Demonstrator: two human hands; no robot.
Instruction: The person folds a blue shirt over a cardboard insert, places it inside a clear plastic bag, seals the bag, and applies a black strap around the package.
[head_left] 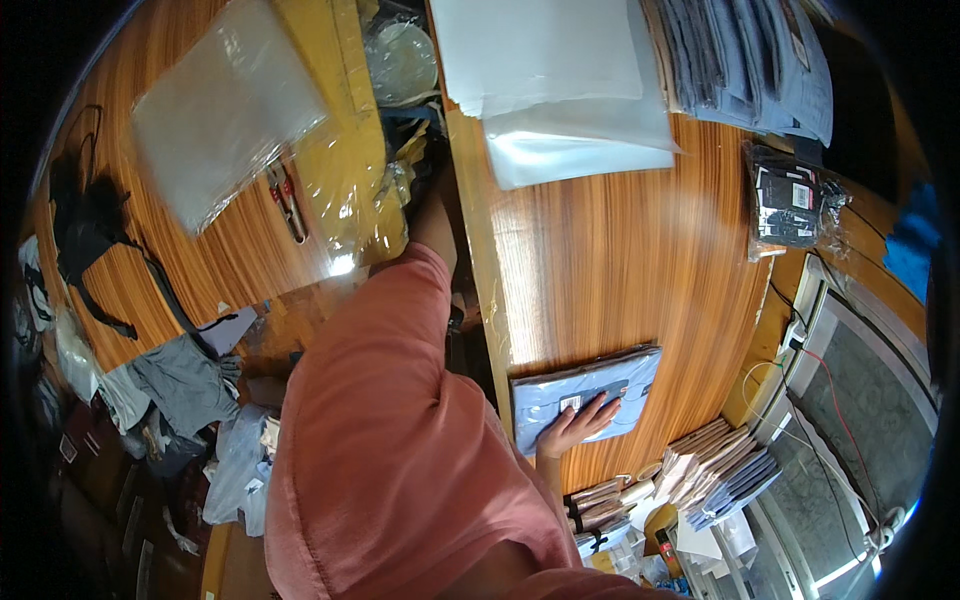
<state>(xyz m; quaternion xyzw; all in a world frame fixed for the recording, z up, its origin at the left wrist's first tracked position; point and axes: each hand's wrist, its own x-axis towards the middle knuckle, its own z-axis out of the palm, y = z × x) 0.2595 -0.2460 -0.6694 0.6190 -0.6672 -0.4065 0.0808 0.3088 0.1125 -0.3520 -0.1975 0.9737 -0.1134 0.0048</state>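
A folded blue garment in a clear plastic bag (540,398), with a dark tag and a white label, lies at the near edge of the right-hand table. My right hand (578,428) rests flat on top of it, fingers stretched out and apart. My left arm, in a pink sleeve, reaches forward to the dark gap between the two tables. Its bare forearm shows there, but the left hand itself is hidden. Beside that arm lies yellow plastic wrapping (350,190) on the left table's edge.
Clear plastic sheets (230,120) and red-handled snippers (287,205) lie on the left table, near a black strappy garment (95,220). White sheets (540,60), stacked folded jeans (740,70) and a bagged black package (787,205) occupy the right table's far side. Packed garments (715,470) stand near right.
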